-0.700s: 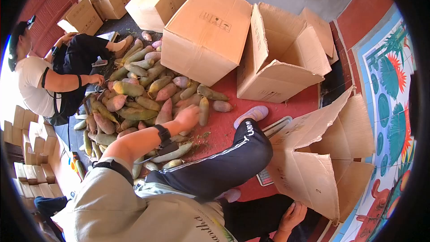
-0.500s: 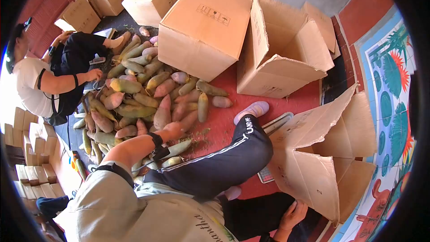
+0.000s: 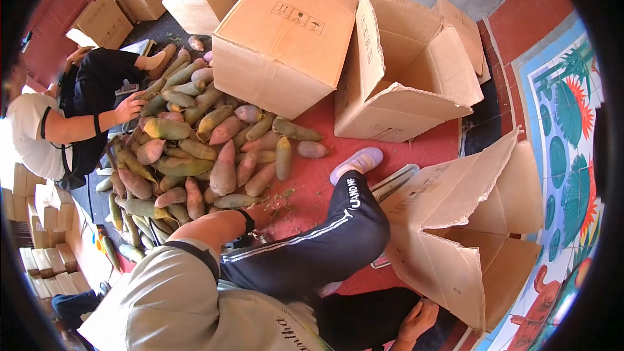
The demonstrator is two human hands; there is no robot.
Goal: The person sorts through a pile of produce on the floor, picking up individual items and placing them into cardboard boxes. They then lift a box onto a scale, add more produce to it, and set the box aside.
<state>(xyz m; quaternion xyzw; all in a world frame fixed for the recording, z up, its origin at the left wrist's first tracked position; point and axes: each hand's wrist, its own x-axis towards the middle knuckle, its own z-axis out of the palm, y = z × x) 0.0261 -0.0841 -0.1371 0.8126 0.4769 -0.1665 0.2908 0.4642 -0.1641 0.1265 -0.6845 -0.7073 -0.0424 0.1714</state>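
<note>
By open carton (image 3: 429,266) | right hand (image 3: 419,318) perhaps gripping it | left hand (image 3: 261,213) fingers unclear, near sweet potatoes (image 3: 195,149)

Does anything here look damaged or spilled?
Yes. The cardboard box at lower right has a ragged, torn flap. Root vegetables lie heaped loose on the red floor, with bits of debris scattered beside them.

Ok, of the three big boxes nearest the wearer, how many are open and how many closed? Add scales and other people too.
Open boxes: 2, the rear open box and the near open box
Closed boxes: 1, the closed box
Scales: 1, the scale
Other people: 1, the co-worker
Total: 5
</note>
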